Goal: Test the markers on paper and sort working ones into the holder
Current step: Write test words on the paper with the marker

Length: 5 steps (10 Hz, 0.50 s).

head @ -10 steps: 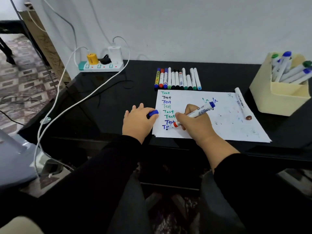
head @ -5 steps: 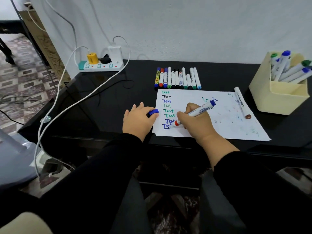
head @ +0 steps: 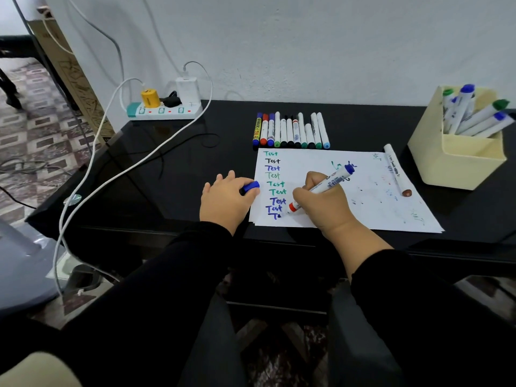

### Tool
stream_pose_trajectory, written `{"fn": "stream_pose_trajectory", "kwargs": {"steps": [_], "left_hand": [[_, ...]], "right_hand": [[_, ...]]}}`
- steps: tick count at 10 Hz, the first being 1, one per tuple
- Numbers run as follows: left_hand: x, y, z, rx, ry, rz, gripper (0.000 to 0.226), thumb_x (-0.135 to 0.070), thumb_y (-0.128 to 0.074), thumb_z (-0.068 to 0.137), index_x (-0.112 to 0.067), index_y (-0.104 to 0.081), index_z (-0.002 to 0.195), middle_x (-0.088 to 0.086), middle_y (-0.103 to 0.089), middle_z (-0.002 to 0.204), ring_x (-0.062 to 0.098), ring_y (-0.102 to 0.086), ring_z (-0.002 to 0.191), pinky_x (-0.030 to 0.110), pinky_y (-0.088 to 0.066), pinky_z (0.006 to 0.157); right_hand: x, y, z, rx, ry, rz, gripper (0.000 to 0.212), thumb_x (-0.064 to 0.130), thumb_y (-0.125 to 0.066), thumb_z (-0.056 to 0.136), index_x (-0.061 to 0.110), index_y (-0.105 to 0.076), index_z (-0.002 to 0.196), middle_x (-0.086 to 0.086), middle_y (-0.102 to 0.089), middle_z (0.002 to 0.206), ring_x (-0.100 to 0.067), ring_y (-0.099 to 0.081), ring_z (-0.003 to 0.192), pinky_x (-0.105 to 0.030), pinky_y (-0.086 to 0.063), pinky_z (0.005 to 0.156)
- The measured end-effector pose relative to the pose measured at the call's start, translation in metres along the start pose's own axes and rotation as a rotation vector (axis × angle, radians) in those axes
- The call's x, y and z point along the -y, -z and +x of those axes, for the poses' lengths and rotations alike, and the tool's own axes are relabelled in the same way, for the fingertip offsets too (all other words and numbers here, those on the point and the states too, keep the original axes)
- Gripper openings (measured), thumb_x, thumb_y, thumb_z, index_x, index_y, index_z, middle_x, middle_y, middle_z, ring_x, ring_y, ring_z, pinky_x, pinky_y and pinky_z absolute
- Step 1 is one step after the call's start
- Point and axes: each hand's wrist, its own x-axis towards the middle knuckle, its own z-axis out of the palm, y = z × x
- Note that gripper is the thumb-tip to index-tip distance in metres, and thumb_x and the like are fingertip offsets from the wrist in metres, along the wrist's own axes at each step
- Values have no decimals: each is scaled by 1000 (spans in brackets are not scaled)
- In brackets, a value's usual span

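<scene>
The right hand (head: 325,203) grips a white whiteboard marker with a blue end (head: 321,188), its tip on the white sheet of paper (head: 363,196) at the lowest blue "Test". Beside the paper's left edge, the left hand (head: 226,201) curls around a small blue marker cap (head: 250,187), apparently pinched at the thumb.

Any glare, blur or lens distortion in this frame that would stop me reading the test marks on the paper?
Head view: even soft light; the paper is sharp and the "Test" lines read clearly, though the right hand covers part of the lowest one. The glossy black table mirrors the cables faintly, no strong glare. Wide-angle bending shows at the edges, where the holder leans; no motion blur.
</scene>
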Motion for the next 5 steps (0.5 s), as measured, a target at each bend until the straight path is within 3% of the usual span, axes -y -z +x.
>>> {"fn": "stream_pose_trajectory", "kwargs": {"steps": [5], "left_hand": [[1,-1,2,4,0,10,37,-45,-43,94,-34,-52,128,4,-28,153,26,-17,143,43,-6,115]], "right_hand": [[-2,1,1,-73,-47,62,38,4,-52,83,16,-28,58,-5,-32,62,-14,-30,55,-21,-29,50]]}}
